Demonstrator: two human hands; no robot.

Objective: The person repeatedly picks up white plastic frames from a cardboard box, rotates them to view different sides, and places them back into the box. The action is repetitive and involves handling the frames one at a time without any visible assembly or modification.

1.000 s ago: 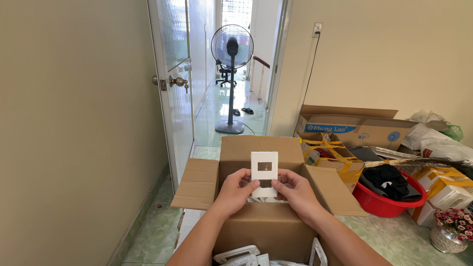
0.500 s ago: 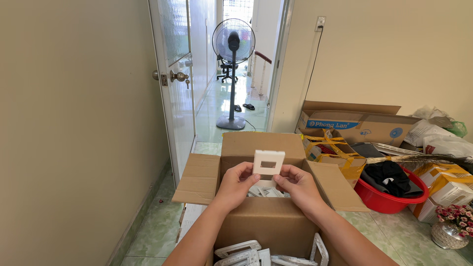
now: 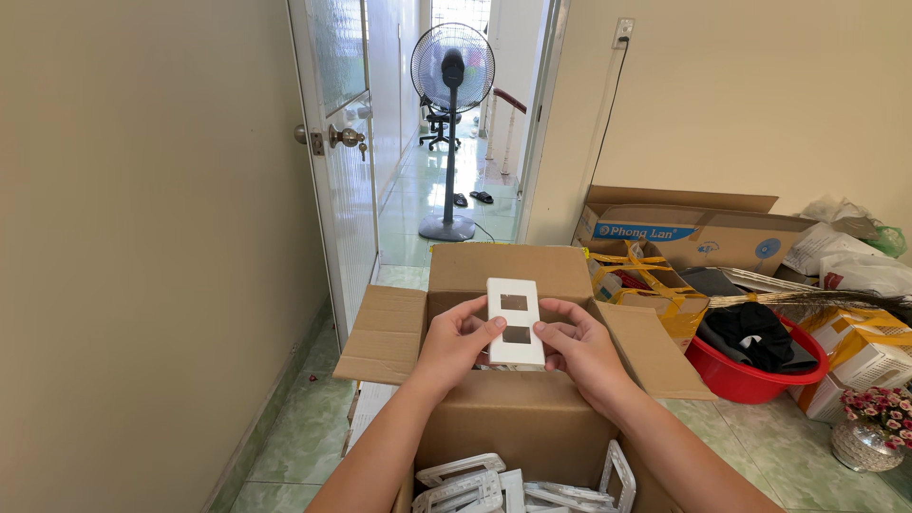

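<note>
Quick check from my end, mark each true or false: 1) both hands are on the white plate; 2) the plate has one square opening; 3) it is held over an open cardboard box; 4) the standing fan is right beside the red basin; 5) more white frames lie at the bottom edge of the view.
1) True: the left hand and the right hand each grip a side of the white plate.
2) False: it has two square openings, one above the other.
3) True: it is held above the open cardboard box, whose flaps are spread.
4) False: the standing fan is down the hallway; the red basin sits at the right.
5) True: white frames lie there.
</note>
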